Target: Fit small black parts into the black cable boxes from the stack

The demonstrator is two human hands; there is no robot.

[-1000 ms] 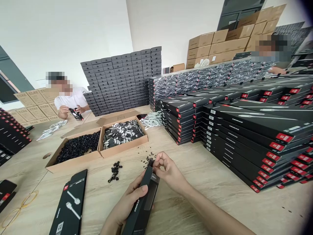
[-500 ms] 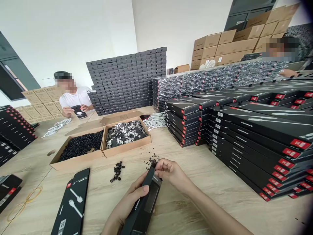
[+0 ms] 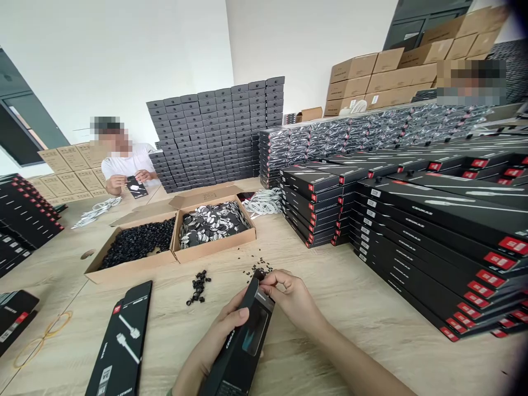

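My left hand [image 3: 215,341] grips a long black retail box [image 3: 241,344] from below, with the thumb lying across its face. The box has a clear window and tilts up from the bottom of the view. My right hand [image 3: 291,297] reaches across from the right, its fingertips pinching the box's top end. Anything small between those fingers is hidden. Just beyond them, tiny black parts [image 3: 258,268] lie scattered on the wooden table [image 3: 350,308]. A small heap of black parts [image 3: 198,287] sits to the left of my hands.
Two cardboard trays hold loose black parts [image 3: 138,242] and black-and-white packets [image 3: 212,223]. Tall stacks of black boxes with red labels [image 3: 429,242] fill the right. A flat black box [image 3: 121,341] lies at lower left. Co-workers sit across the table, one handling a box [image 3: 137,187].
The whole view has shifted slightly as my head moved. The box in my hands has turned a little, and its window now shows a bluish tint. My right fingers stay at its top end.
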